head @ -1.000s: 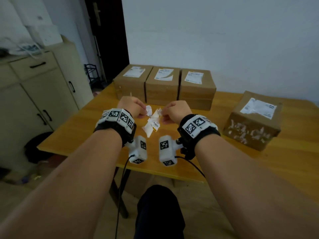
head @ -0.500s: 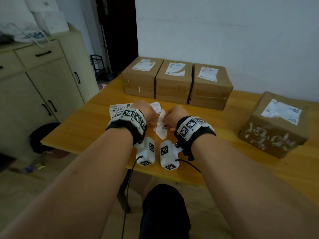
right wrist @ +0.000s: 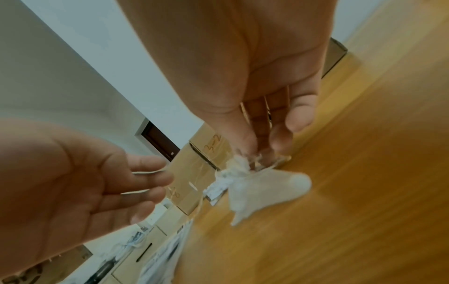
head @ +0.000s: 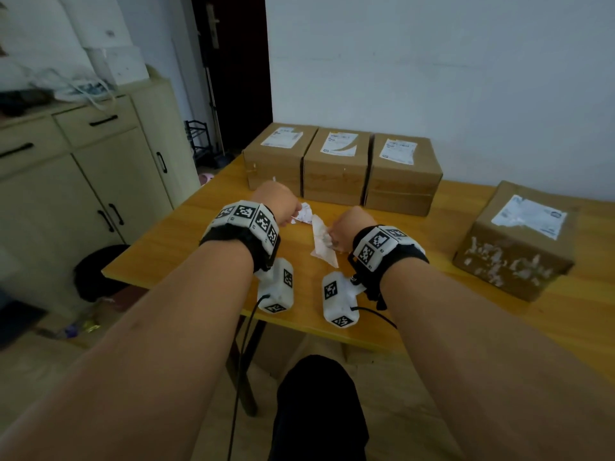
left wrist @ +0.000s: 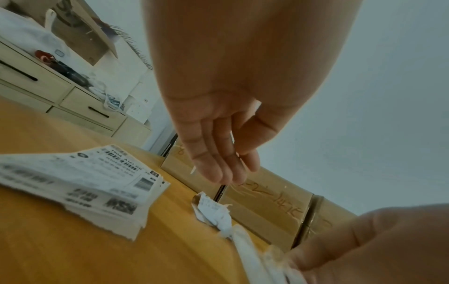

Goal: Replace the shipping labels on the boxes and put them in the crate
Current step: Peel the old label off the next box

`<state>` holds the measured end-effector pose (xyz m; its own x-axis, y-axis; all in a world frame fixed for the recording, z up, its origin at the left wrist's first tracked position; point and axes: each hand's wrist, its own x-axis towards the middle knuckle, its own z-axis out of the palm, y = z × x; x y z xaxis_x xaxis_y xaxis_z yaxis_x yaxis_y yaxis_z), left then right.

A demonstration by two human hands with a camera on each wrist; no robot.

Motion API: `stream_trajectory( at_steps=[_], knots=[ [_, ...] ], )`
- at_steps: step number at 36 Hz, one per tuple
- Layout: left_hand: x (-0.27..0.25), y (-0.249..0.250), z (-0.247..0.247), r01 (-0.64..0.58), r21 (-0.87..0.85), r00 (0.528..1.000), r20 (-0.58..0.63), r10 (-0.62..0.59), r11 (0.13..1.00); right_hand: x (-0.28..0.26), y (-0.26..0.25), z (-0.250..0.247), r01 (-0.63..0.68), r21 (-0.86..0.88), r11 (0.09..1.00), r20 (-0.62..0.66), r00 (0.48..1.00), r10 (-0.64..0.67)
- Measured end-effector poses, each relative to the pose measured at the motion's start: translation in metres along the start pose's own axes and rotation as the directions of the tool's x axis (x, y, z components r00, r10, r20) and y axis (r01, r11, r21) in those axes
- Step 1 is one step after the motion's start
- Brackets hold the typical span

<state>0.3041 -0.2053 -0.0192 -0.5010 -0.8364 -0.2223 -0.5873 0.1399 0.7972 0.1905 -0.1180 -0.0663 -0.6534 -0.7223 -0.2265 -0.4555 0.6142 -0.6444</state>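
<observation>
Label stack (left wrist: 80, 184) beside three boxes (head: 336, 166), fourth box (head: 512, 241) apart

Ahead of my hands I see a plain pale wall (head: 432, 78) running behind the yellow wooden surface (head: 186, 234). Off to their left stands a cream cabinet (head: 100, 174) with black handles and clutter on top. Beyond that, a dark doorway (head: 233, 61) opens. Below my hands the floor (head: 406, 410) looks tan and dimly lit.
</observation>
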Motion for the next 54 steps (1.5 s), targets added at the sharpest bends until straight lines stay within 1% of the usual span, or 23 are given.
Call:
stream_trajectory(
  at_steps=[1, 3, 8, 10, 13, 17, 21, 24, 28, 30, 32, 34, 36, 40, 45, 49, 54],
  knots=[
    [0.0, -0.001, 0.0, -0.044, 0.028, 0.999, -0.013, 0.044, 0.999, 0.0, 0.002, -0.001, 0.009, 0.028, 1.0, -0.012, 1.0, -0.009],
    [-0.004, -0.001, 0.0, -0.092, 0.063, 0.995, -0.021, 0.094, 0.994, -0.001, 0.003, -0.007, 0.021, 0.031, 0.999, -0.069, 0.997, -0.019],
    [-0.019, 0.015, 0.01, -0.146, 0.108, 0.987, -0.05, 0.152, 0.983, -0.018, 0.002, -0.033, 0.004, 0.028, 1.0, -0.167, 0.986, 0.0],
    [-0.023, 0.023, 0.016, -0.173, 0.127, 0.982, -0.048, 0.181, 0.977, -0.024, 0.007, -0.047, 0.047, 0.036, 0.998, -0.199, 0.979, -0.039],
    [-0.03, 0.037, 0.029, -0.212, 0.135, 0.976, -0.02, 0.217, 0.968, -0.038, 0.021, -0.069, 0.102, 0.028, 0.994, -0.289, 0.953, -0.09],
    [-0.038, 0.056, 0.053, -0.257, 0.159, 0.965, -0.006, 0.261, 0.953, -0.056, 0.044, -0.098, 0.161, 0.008, 0.987, -0.367, 0.919, -0.147],
    [-0.049, 0.081, 0.083, -0.282, 0.211, 0.959, 0.028, 0.282, 0.936, -0.07, 0.07, -0.124, 0.16, 0.075, 0.984, -0.452, 0.885, -0.109],
    [-0.062, 0.101, 0.104, -0.34, 0.237, 0.94, 0.065, 0.335, 0.91, -0.077, 0.09, -0.142, 0.132, 0.12, 0.984, -0.515, 0.856, -0.052],
    [-0.073, 0.12, 0.13, -0.396, 0.22, 0.918, 0.119, 0.378, 0.892, -0.088, 0.116, -0.165, 0.07, 0.085, 0.994, -0.574, 0.819, -0.008],
    [-0.077, 0.126, 0.143, -0.421, 0.197, 0.905, 0.148, 0.398, 0.885, -0.093, 0.128, -0.174, 0.015, 0.051, 0.999, -0.585, 0.811, 0.018],
    [-0.079, 0.129, 0.155, -0.448, 0.18, 0.891, 0.168, 0.421, 0.876, -0.096, 0.138, -0.181, -0.045, 0.009, 0.999, -0.58, 0.814, 0.041],
    [-0.082, 0.13, 0.164, -0.477, 0.161, 0.875, 0.177, 0.45, 0.864, -0.099, 0.147, -0.184, -0.078, -0.028, 0.997, -0.55, 0.834, 0.05],
    [-0.083, 0.129, 0.171, -0.488, 0.136, 0.868, 0.182, 0.462, 0.862, -0.1, 0.153, -0.182, -0.077, -0.047, 0.996, -0.516, 0.855, 0.042],
    [-0.087, 0.123, 0.181, -0.476, 0.053, 0.87, 0.173, 0.461, 0.878, -0.101, 0.16, -0.178, -0.039, -0.058, 0.998, -0.535, 0.845, 0.002],
    [-0.084, 0.114, 0.181, -0.401, -0.052, 0.906, 0.124, 0.405, 0.914, -0.101, 0.164, -0.177, 0.046, -0.008, 0.999, -0.521, 0.852, -0.044],
    [-0.086, 0.107, 0.175, -0.359, -0.138, 0.912, 0.161, 0.378, 0.923, -0.103, 0.166, -0.177, 0.101, 0.005, 0.995, -0.487, 0.869, -0.085],
    [-0.088, 0.101, 0.176, -0.316, -0.223, 0.915, 0.184, 0.359, 0.922, -0.108, 0.156, -0.178, 0.169, -0.026, 0.985, -0.431, 0.887, -0.164]
  ],
)
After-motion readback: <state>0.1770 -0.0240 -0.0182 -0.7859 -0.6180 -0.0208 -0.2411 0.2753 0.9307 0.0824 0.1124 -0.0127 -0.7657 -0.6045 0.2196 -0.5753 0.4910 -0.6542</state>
